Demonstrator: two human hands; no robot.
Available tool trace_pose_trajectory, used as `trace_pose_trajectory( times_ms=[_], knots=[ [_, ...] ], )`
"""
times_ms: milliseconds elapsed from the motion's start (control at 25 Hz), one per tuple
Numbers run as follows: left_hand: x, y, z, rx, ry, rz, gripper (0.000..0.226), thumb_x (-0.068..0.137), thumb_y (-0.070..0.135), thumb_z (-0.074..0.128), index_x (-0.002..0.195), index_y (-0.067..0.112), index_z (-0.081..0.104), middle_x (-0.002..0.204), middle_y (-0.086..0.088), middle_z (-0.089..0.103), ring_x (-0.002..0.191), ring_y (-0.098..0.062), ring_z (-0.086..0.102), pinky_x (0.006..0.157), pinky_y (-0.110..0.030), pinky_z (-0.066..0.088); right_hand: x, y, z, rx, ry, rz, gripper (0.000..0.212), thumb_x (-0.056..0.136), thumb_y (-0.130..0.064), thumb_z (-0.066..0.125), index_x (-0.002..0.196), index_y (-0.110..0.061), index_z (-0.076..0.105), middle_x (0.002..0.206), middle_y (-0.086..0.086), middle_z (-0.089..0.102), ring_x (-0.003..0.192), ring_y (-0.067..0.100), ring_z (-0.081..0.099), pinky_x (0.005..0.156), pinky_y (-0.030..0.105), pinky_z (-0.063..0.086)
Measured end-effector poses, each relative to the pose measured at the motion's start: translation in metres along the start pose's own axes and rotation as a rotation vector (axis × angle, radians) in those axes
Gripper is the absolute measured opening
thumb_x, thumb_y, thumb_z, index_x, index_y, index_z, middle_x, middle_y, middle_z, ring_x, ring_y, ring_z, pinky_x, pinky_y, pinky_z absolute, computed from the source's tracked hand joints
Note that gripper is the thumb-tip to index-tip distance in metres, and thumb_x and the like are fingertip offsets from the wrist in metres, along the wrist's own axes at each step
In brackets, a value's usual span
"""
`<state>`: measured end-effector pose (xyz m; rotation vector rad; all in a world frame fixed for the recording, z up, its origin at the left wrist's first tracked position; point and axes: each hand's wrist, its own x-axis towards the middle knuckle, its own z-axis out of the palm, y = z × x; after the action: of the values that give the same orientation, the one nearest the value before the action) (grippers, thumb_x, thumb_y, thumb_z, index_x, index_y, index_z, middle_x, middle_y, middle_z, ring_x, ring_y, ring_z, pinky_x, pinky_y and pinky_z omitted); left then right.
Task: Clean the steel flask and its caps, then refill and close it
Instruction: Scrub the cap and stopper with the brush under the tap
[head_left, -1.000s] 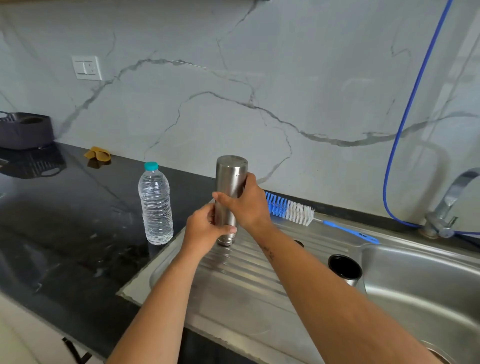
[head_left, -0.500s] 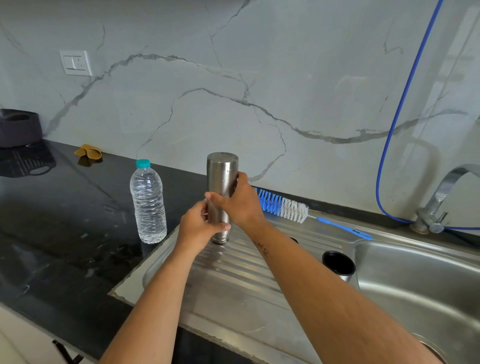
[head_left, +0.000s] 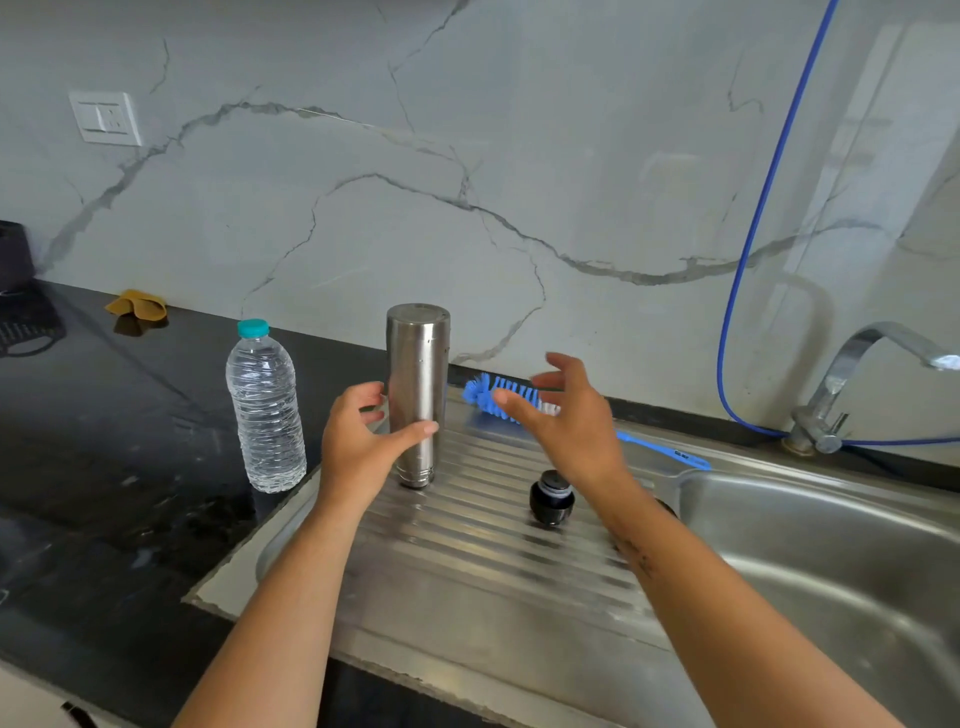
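Here the steel flask (head_left: 417, 395) stands inverted on the ribbed drainboard (head_left: 467, 545), long axis vertical, with the left hand (head_left: 358, 441) curled around its lower body. The right hand (head_left: 566, 421) hovers just right of it, fingers spread and empty. The black cap (head_left: 551, 498) sits below that hand, so the right is likely nearer for it.

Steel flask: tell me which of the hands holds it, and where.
The left hand grips the steel flask around its lower body, thumb across the front. The right hand is open, holding nothing.
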<state>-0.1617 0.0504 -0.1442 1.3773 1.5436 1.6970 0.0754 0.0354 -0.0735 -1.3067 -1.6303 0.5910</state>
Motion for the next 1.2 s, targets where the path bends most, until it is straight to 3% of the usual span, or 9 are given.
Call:
trace_pose_trajectory(
  times_ms=[240, 440, 600, 680, 760, 920, 1040, 1120, 1200],
  knots=[
    [-0.003, 0.004, -0.005, -0.007, 0.106, 0.034, 0.065, 0.063, 0.035, 0.098, 0.114, 0.024, 0.060, 0.112, -0.003, 0.066, 0.097, -0.022, 0.068, 0.084, -0.037, 0.057, -0.044, 0.090, -0.084, -0.457, 0.010, 0.054, 0.051, 0.084, -0.059, 0.073, 0.121, -0.025, 0.064, 0.119, -0.012, 0.066, 0.117, 0.012, 0.060, 0.095, 0.028, 0.046],
    [-0.017, 0.018, -0.006, 0.051, 0.163, 0.048, 0.057, 0.066, 0.031, 0.096, 0.108, 0.019, 0.060, 0.105, -0.009, 0.065, 0.084, -0.027, 0.063, 0.083, -0.048, 0.056, -0.059, 0.122, -0.099, -0.445, -0.149, 0.126, 0.065, 0.082, -0.063, 0.072, 0.133, -0.024, 0.060, 0.128, -0.009, 0.063, 0.117, 0.011, 0.059, 0.096, 0.023, 0.044],
    [-0.038, 0.058, 0.013, 0.052, 0.163, 0.129, 0.050, 0.070, 0.030, 0.094, 0.106, 0.015, 0.062, 0.099, -0.007, 0.065, 0.075, -0.020, 0.059, 0.069, -0.017, 0.049, -0.059, 0.114, -0.105, -0.450, -0.228, 0.060, 0.049, 0.091, -0.062, 0.061, 0.122, -0.025, 0.066, 0.118, -0.006, 0.069, 0.110, 0.014, 0.063, 0.092, 0.030, 0.050],
    [-0.056, 0.078, 0.032, 0.016, 0.131, 0.164, 0.045, 0.072, 0.027, 0.093, 0.103, 0.015, 0.063, 0.092, -0.002, 0.063, 0.075, -0.019, 0.058, 0.064, -0.010, 0.046, -0.065, 0.112, -0.109, -0.465, -0.298, 0.029, 0.057, 0.090, -0.067, 0.059, 0.128, -0.025, 0.063, 0.124, -0.006, 0.066, 0.115, 0.015, 0.060, 0.097, 0.033, 0.048],
    [-0.080, 0.096, 0.062, -0.012, 0.058, 0.183, 0.041, 0.074, 0.025, 0.092, 0.101, 0.016, 0.063, 0.090, 0.003, 0.062, 0.075, -0.014, 0.057, 0.065, -0.008, 0.045, -0.072, 0.115, -0.119, -0.471, -0.299, 0.031, 0.063, 0.083, -0.064, 0.070, 0.132, -0.026, 0.059, 0.125, -0.007, 0.063, 0.115, 0.014, 0.059, 0.099, 0.031, 0.048],
    [-0.117, 0.119, 0.140, -0.058, -0.141, 0.209, 0.034, 0.074, 0.018, 0.091, 0.093, 0.019, 0.062, 0.092, 0.003, 0.064, 0.072, -0.012, 0.056, 0.067, -0.010, 0.044, -0.088, 0.124, -0.156, -0.372, -0.146, 0.044, 0.047, 0.080, -0.059, 0.066, 0.117, -0.029, 0.064, 0.109, -0.010, 0.067, 0.099, 0.012, 0.064, 0.087, 0.031, 0.054],
    [-0.136, 0.133, 0.206, -0.016, -0.298, 0.289, 0.027, 0.080, 0.017, 0.087, 0.087, 0.024, 0.062, 0.085, 0.005, 0.066, 0.070, -0.010, 0.059, 0.066, -0.013, 0.045, -0.098, 0.146, -0.193, -0.017, 0.135, 0.231, 0.027, 0.088, -0.042, 0.072, 0.108, -0.026, 0.067, 0.106, -0.004, 0.066, 0.086, 0.013, 0.069, 0.067, 0.037, 0.063],
    [-0.140, 0.143, 0.255, 0.034, -0.411, 0.322, 0.023, 0.084, 0.015, 0.082, 0.084, 0.027, 0.062, 0.081, 0.006, 0.067, 0.071, -0.007, 0.060, 0.068, -0.016, 0.045, -0.095, 0.158, -0.219, 0.162, 0.286, 0.356, 0.028, 0.090, -0.032, 0.077, 0.112, -0.017, 0.069, 0.108, 0.004, 0.067, 0.087, 0.016, 0.070, 0.063, 0.039, 0.065],
    [-0.137, 0.150, 0.309, 0.096, -0.526, 0.310, 0.016, 0.086, 0.017, 0.079, 0.086, 0.025, 0.065, 0.081, 0.009, 0.067, 0.069, -0.001, 0.059, 0.070, -0.018, 0.043, -0.090, 0.171, -0.239, 0.223, 0.382, 0.391, 0.035, 0.087, -0.034, 0.080, 0.115, -0.017, 0.067, 0.103, 0.002, 0.071, 0.087, 0.013, 0.071, 0.068, 0.039, 0.065]
  ],
)
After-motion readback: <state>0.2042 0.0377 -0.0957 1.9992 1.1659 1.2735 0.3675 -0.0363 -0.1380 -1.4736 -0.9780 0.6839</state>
